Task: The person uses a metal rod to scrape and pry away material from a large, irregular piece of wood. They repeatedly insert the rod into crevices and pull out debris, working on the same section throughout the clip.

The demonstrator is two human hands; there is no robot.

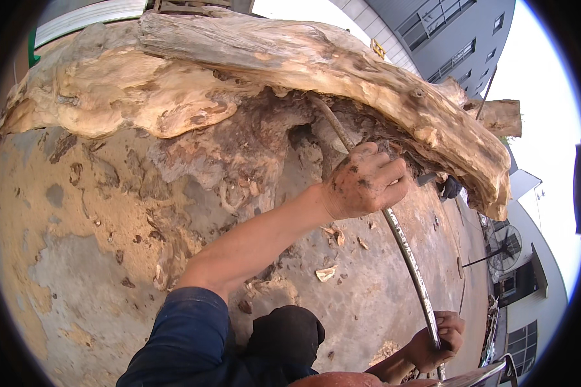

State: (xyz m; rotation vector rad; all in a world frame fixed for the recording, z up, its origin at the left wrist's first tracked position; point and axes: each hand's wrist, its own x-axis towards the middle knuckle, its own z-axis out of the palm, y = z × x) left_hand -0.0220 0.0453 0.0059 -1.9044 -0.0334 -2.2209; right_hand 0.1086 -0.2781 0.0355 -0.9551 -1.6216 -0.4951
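Fingers (392,173) of the left hand (363,185) are closed around a long metal bar (403,248), no gap showing. Right hand (440,338) is down and right of them, also wrapped on the bar, near its low end; that end runs toward the lower edge, so can't tell how much sticks out past the grip.

Key relation: bar's long axis runs on a slant, up-left to down-right, through both fists. From the left fingers its brown upper part goes up and slightly left to the underside of the big pale log (290,48). Tip sits in shadow under the log's edge; can't tell how deep it goes or what it bears on. Left hand is clearly the nearer one to tip and log; right is well apart.

Log lies beyond the left fingers, arching across from far left to right. Rough brown root mass (245,145) is left of them, below the log. Dark object (450,188) just to their right, under the log; too small to identify. Wood chips (326,273) lie nearer the body, on the dusty ground (64,264).
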